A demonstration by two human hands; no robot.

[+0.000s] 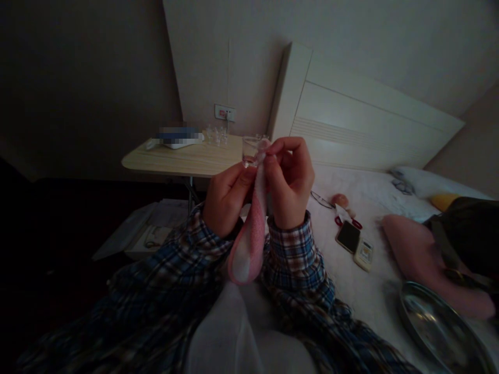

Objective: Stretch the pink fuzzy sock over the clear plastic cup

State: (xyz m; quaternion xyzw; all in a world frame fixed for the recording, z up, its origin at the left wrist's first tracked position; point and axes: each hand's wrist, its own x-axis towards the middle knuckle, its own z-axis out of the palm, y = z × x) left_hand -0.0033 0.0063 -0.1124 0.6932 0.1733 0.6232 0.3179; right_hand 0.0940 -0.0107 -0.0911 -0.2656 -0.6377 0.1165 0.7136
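Note:
A small clear glass cup (249, 149) is held up in front of me at the middle of the head view. My left hand (226, 197) is closed around its lower part, thumb near the base. Pink and white cloth (251, 239) hangs down between my wrists. The fingers of my right hand (290, 179) pinch the cloth's upper end against the right side of the cup's rim. Part of the cup is hidden behind the cloth and fingers.
Several small clear glasses (217, 135) stand on a wooden side table (179, 162), near a blurred blue-and-white item (179, 137). On the bed (343, 280) lie a phone (348, 236), a pale device (364, 253), red-handled scissors (356, 224), glasses (322, 200) and a round metal tray (409, 292).

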